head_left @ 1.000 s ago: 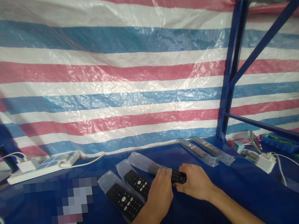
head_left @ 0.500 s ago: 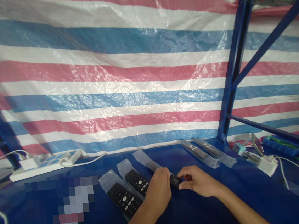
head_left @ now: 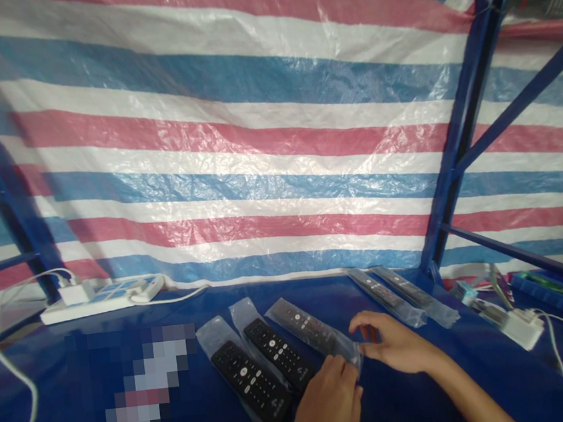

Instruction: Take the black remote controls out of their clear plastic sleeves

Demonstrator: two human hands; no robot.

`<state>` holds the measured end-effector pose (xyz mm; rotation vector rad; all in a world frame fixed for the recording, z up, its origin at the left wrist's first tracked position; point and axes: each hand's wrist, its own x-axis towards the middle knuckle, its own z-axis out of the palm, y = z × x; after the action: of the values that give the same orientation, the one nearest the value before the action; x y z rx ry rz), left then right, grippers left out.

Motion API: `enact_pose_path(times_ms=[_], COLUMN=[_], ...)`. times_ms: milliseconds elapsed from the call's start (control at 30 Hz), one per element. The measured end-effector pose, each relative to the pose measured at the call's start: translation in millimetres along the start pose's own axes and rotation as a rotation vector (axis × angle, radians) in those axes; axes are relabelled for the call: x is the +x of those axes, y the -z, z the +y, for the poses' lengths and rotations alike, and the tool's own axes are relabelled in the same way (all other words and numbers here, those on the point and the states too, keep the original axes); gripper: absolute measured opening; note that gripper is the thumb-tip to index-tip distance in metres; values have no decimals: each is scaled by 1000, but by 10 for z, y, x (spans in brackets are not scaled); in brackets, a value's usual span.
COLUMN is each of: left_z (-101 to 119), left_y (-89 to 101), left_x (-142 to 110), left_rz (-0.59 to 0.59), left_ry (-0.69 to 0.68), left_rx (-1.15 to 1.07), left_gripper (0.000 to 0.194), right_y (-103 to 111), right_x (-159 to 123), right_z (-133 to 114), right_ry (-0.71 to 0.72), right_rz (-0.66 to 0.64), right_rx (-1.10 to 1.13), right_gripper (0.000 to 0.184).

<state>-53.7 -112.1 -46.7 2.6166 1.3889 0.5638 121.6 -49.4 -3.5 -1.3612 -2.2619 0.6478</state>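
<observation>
Steadying the bagged remote (head_left: 309, 325), seemingly, at five o'clock, the left hand (head_left: 329, 401) is touching plastic, grip unclear, the right hand (head_left: 401, 345) curving open at three.

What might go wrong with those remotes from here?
The left hand is close to the middle remote of the nearer three, so it might nudge that one askew. The thin plastic bag at its fingers looks flimsy, and might crease or tear if pulled hard.
</observation>
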Motion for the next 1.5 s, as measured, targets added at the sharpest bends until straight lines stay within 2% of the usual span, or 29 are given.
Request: enact_pose_path(times_ms=[100,200,267,367,433,633,767,867,1067,1200,1300,1400,1500], left_z=[-177,-318,-353,-332,-305,-275,-281,-281,-277,-290,-292,-285,-301], left_y=[-133,-328,-419,-438,-403,-370,-403,-394,-363,-392,-397,-344,-222], left_x=[-198,-320,-334,-296,-269,-249,-260,-272,-282,-290,-296,-317,-384], left_rz=[126,317,442,573,628,686,646,602,602,591,562,576,622], left_ry=[-128,-271,-342,-392,-406,-422,-422,-414,-415,-412,-407,-366,-294], left_rx=[27,107,139,129,112,101,94,86,89,127,177,227,245], left_gripper=[13,5,5,11,15,25,28,29,29,27,24,22,20], right_y=[0,-174,-311,-432,-435,-194,-1,84,130,127,68,-78,-272], right_x=[20,90,143,213,248,337,366,365,358,344,323,286,221], right_z=[-62,-238,-358,-447,-431,-129,103,201,251,241,139,-94,-413], right_ry=[-27,-85,-109,-129,-160,-388,-542,-592,-643,-649,-595,-400,-117], right_rz=[84,120,100,95,122,211,237,240,252,268,366,412,208], right_rx=[12,-195,-334,-446,-480,-566,-574,-568,-572,-603,-699,-676,-467], right_gripper=[24,38,39,33,30,38,42,44,44,44,41,35,32])
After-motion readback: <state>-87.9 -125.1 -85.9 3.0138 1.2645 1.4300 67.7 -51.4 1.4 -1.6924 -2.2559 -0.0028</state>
